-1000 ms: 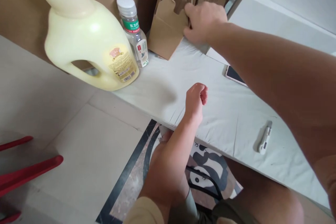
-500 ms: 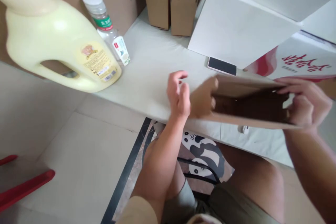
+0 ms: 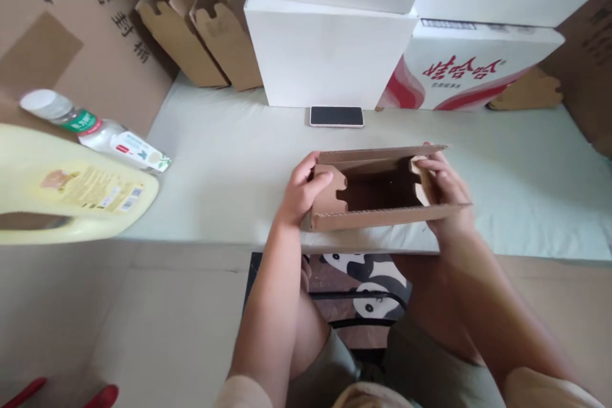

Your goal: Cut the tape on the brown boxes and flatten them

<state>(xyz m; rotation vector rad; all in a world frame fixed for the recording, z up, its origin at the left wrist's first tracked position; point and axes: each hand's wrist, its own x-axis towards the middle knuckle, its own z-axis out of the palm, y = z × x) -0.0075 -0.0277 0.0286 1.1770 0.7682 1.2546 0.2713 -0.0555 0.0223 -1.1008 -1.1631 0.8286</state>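
An open cardboard box (image 3: 382, 219) is held between my two hands over the near edge of the pale-covered table. My left hand (image 3: 301, 191) grips its left end, with the thumb over a notched flap that folds inward. At the opposite end my right hand (image 3: 442, 188) is closed on the other flap, fingers partly inside the opening. The dark inside of the box shows between the flaps; its bottom is hard to make out.
A phone (image 3: 337, 116) lies beyond the box, before stacked white boxes (image 3: 329, 54). Several notched cardboard boxes (image 3: 229, 44) stand at the back left. A clear bottle (image 3: 95, 131) and a big yellow jug (image 3: 95, 188) are on the left. Red bars (image 3: 102, 395) show at lower left.
My left hand has gone from free beside the box to gripping its left end. The box's left flap is now folded inward. The view has swung to the right.
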